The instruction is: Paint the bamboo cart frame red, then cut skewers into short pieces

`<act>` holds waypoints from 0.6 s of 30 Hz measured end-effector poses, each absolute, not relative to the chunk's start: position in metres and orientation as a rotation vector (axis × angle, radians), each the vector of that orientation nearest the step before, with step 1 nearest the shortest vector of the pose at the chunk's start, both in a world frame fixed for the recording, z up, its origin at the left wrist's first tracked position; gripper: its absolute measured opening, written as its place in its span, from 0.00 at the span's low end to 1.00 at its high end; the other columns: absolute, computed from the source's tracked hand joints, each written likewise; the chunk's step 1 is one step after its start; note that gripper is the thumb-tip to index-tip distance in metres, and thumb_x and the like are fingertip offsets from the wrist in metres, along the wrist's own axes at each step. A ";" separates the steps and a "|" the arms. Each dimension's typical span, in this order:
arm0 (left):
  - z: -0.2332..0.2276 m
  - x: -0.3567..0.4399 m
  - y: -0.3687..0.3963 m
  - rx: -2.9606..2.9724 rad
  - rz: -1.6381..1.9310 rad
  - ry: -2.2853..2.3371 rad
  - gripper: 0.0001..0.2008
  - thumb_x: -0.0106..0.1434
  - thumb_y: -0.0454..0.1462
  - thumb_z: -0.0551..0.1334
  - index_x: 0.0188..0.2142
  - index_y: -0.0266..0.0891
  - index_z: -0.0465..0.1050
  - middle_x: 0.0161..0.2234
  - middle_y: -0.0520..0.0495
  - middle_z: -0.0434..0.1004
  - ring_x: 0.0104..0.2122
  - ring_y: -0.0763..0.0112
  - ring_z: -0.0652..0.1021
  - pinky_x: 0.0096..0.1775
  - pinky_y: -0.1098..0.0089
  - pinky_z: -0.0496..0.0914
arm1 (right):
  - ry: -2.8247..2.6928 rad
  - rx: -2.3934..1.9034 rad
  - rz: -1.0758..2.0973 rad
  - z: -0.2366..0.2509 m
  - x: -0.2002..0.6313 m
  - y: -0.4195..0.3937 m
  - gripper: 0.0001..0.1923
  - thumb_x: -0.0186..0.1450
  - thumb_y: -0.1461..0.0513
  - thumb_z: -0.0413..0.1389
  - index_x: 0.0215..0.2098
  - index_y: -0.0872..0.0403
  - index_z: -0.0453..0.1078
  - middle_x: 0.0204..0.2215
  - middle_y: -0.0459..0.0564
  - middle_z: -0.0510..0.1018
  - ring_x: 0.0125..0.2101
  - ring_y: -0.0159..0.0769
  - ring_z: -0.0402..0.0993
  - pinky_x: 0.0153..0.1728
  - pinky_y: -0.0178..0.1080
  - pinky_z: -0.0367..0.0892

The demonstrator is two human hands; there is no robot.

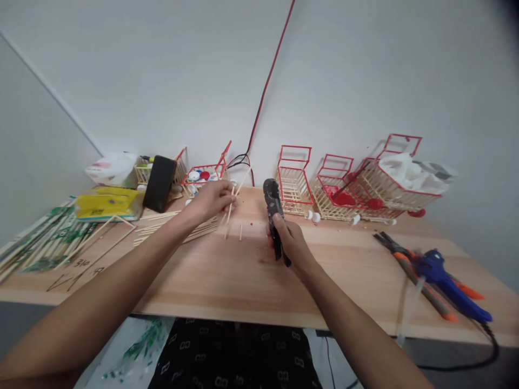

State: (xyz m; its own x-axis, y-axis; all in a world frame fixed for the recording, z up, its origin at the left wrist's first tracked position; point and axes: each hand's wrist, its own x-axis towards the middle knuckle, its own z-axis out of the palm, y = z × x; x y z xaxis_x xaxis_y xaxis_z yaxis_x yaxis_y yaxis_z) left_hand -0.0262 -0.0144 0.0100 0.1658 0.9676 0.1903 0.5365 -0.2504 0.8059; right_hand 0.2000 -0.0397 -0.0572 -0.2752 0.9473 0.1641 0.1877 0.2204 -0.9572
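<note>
At a wooden table (243,275), the left hand (211,201) pinches thin wooden sticks (229,210) — the right hand (290,243) grips black cutting pliers (273,208), head up.

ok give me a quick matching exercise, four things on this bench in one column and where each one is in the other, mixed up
Things:
1. black pliers
2. thin wooden stick
3. blue glue gun
4. yellow packet

Places:
A. far right of the table, beside orange-handled cutters
B. in the right hand
C. far left, near a black phone
D. pinched in the left hand

Pairs: 1-B, 2-D, 3-A, 4-C
</note>
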 end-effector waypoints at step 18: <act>-0.034 -0.046 -0.037 1.633 1.317 1.339 0.09 0.54 0.40 0.66 0.28 0.35 0.73 0.29 0.48 0.80 0.31 0.68 0.78 0.34 0.72 0.68 | -1.687 -1.192 1.098 -0.063 0.200 -0.036 0.29 0.66 0.42 0.43 0.24 0.55 0.67 0.16 0.45 0.70 0.18 0.30 0.66 0.21 0.31 0.60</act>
State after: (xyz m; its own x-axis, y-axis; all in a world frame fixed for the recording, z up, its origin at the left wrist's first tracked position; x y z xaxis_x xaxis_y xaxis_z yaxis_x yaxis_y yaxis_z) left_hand -0.0458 -0.0366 -0.0343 -0.0217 0.9547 0.2968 0.3120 -0.2755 0.9093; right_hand 0.2005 -0.0359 -0.0631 -0.2546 0.9604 0.1134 0.2853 0.1867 -0.9401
